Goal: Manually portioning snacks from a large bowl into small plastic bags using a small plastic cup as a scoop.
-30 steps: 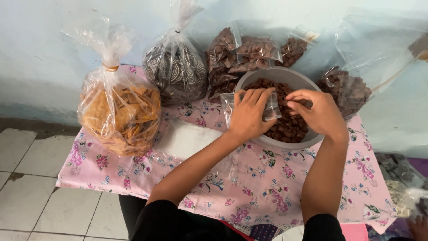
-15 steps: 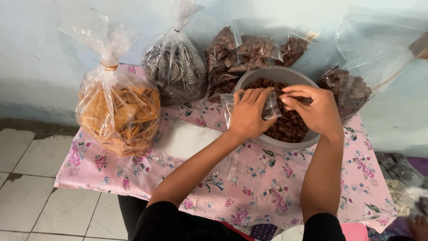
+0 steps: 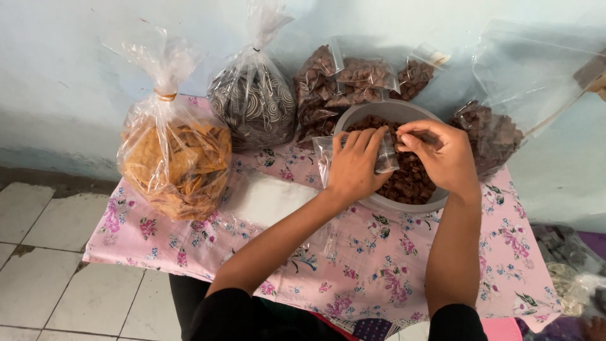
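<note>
A grey bowl full of brown chocolate-coloured snack pieces stands on a low table with a pink flowered cloth. My left hand grips a small clear plastic bag at the bowl's near-left rim, holding its mouth toward the snacks. My right hand hovers over the bowl with pinched fingers at the bag's mouth, holding a few brown pieces. Both forearms reach in from the bottom of the view.
A large tied bag of orange chips stands at the left, a tied bag of striped dark snacks behind it. Several small filled bags of brown pieces lean on the wall. A stack of flat clear bags lies on the cloth.
My right hand has drawn closer to the bag's mouth with its fingertips pinched. The left hand keeps its grip on the bag. The camera has shifted slightly.
</note>
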